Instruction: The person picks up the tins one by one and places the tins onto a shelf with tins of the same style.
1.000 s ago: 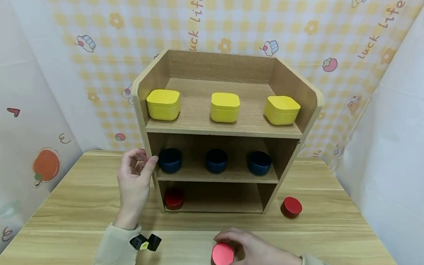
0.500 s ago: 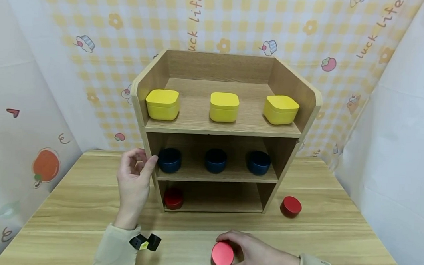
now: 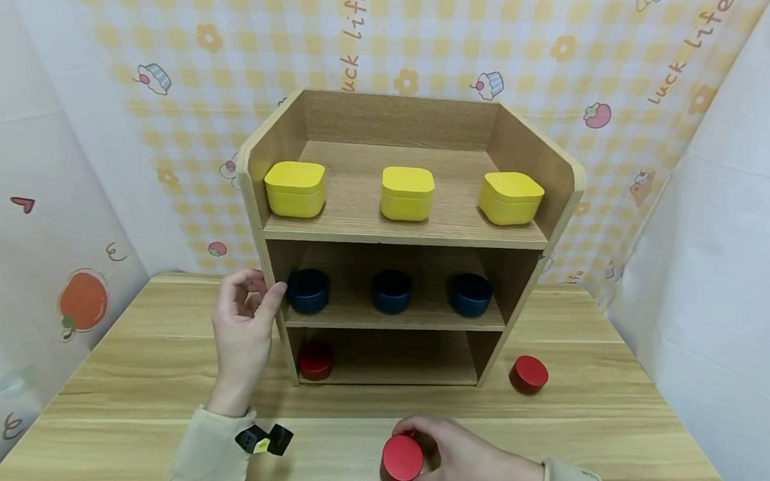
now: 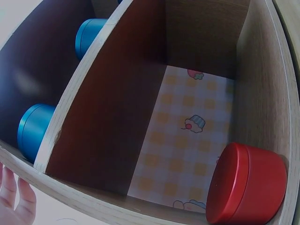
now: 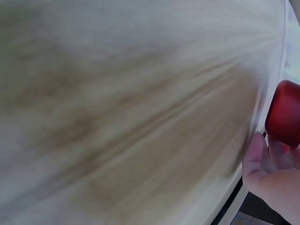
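My right hand (image 3: 455, 458) grips a round red tin (image 3: 402, 459) by its side, between thumb and fingers, low in the head view at the table's front. The same tin (image 5: 285, 112) shows at the right edge of the right wrist view, above my fingers. My left hand (image 3: 245, 327) holds the left side panel of a wooden shelf (image 3: 398, 239), thumb at its front edge, fingers along the outside. Another red tin (image 3: 315, 360) stands at the left end of the bottom level. A third red tin (image 3: 529, 375) sits on the table right of the shelf.
Three yellow square tins (image 3: 408, 194) line the top level. Three blue round tins (image 3: 392, 292) stand on the middle level. The wooden table (image 3: 122, 401) runs between white side cloths, with a checkered cloth (image 3: 409, 38) behind the shelf.
My right hand and the red tin in it have shifted very slightly up and left in the head view. The left hand and the shelf stay where they were.
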`<state>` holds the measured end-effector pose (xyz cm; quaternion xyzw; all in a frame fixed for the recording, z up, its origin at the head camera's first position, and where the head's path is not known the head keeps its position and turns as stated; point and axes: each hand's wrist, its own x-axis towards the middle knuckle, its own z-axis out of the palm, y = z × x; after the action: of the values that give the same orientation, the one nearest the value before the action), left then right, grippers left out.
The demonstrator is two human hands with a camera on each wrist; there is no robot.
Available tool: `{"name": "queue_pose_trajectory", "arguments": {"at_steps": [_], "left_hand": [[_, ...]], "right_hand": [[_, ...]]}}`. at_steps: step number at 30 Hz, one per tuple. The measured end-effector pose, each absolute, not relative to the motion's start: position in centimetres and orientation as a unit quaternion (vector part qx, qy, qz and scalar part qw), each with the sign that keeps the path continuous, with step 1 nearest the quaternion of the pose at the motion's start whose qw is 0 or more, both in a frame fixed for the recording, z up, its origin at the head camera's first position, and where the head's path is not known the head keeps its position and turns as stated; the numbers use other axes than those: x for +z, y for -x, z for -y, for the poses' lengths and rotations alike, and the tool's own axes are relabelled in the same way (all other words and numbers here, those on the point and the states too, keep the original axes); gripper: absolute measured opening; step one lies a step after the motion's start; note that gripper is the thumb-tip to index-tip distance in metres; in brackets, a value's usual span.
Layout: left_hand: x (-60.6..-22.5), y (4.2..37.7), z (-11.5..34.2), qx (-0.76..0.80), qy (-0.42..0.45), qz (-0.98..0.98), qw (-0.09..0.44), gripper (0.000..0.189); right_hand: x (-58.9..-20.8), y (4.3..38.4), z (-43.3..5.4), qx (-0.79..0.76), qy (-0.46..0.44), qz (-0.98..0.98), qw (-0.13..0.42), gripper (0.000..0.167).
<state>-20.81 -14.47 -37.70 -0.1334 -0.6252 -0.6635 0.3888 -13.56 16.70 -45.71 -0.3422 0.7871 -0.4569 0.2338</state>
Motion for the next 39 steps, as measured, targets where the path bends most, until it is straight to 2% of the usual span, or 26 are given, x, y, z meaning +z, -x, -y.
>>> {"name": "queue_pose_trajectory", "arguments": {"at_steps": [15,22,39], "left_hand": [[-37.8,20.7,14.5,-0.675,0.130,0.618,0.383,0.028],[-37.9,20.7,14.8,-0.680,0.133,0.611,0.384,0.026],[-37.7,20.8,14.6,-0.689,0.136,0.610,0.368,0.025]], "right_hand": [[-44.8,14.1,-15.8,-0.457,0.324,-0.800,0.214,0.059],[-44.4,14.5,-15.3,-0.451,0.324,-0.810,0.189,0.055],[-44.5,15.4,-15.6,-0.455,0.306,-0.819,0.170,0.057]]}}
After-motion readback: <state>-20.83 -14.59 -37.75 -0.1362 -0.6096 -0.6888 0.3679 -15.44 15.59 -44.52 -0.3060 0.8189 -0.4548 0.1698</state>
